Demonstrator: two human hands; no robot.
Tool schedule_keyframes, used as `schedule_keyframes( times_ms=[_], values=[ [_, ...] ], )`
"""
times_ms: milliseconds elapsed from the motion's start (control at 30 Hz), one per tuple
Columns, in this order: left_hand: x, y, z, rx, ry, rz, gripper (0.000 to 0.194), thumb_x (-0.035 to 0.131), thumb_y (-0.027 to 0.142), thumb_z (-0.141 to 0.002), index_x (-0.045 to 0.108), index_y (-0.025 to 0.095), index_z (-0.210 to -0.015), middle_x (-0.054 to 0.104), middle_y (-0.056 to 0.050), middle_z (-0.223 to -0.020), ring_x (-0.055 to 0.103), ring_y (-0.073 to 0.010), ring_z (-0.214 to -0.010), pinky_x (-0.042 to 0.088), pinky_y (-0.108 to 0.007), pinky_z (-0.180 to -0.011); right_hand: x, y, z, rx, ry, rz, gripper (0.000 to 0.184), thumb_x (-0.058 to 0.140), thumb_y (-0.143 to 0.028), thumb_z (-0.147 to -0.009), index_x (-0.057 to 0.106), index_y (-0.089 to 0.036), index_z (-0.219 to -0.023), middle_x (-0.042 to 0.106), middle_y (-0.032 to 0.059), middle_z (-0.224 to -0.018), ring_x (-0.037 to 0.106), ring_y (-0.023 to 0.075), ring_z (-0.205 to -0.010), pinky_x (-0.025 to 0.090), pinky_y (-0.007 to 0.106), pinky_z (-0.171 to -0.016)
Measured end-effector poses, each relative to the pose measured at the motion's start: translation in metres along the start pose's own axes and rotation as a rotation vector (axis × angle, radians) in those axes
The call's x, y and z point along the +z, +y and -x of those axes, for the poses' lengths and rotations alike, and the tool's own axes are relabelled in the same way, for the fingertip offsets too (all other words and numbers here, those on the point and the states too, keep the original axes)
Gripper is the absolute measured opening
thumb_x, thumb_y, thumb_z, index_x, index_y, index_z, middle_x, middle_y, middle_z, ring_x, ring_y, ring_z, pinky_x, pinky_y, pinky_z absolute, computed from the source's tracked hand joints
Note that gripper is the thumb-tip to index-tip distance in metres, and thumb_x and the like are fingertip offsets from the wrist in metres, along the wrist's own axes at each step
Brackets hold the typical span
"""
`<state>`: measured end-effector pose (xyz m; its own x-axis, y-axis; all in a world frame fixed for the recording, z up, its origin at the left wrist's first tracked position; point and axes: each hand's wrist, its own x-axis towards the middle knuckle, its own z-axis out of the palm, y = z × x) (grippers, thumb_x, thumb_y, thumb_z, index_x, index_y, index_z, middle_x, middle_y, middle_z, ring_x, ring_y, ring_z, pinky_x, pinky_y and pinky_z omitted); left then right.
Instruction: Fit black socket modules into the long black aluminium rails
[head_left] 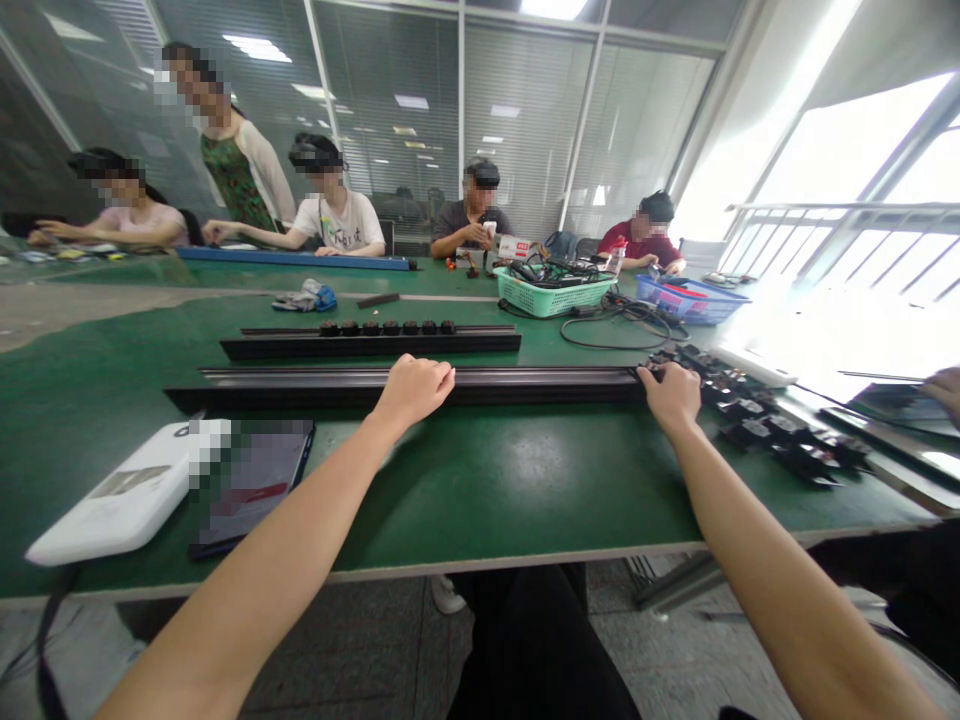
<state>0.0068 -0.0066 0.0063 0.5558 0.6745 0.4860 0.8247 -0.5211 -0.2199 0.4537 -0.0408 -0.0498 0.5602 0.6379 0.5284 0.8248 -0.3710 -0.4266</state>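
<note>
A long black rail with a silvery groove (525, 380) lies along the green worktop's (525, 480) front edge, set back from it. The left hand (414, 388) is curled over its middle; whether it grips is unclear. The right hand (673, 392) bends at the rail's right end, its hold hidden. The step looks like handling that end; moving it calls for steady two-handed alignment.

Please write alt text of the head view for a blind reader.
A person's left hand and right hand are at a long black rail on a green table, with small black parts near its right end. Other people are opposite.
</note>
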Motion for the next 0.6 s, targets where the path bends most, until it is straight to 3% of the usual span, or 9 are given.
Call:
schedule_keyframes(
  times_ms=[600],
  values=[
    [-0.0005, 0.0001, 0.0016, 0.004, 0.026, 0.019, 0.045, 0.035, 0.031, -0.103, 0.068, 0.018, -0.075, 0.074, -0.01, -0.077, 0.067, -0.0237, -0.071, 0.038, -0.037, -0.073, -0.0033, -0.0016, -0.0018, 0.145, -0.03, -0.004, 0.043, 0.056, -0.045, -0.088, 0.064, -0.01, -0.111, 0.064, 0.0254, -0.112, 0.051, 0.0387, -0.115, 0.043, 0.051, -0.097]
  ],
)
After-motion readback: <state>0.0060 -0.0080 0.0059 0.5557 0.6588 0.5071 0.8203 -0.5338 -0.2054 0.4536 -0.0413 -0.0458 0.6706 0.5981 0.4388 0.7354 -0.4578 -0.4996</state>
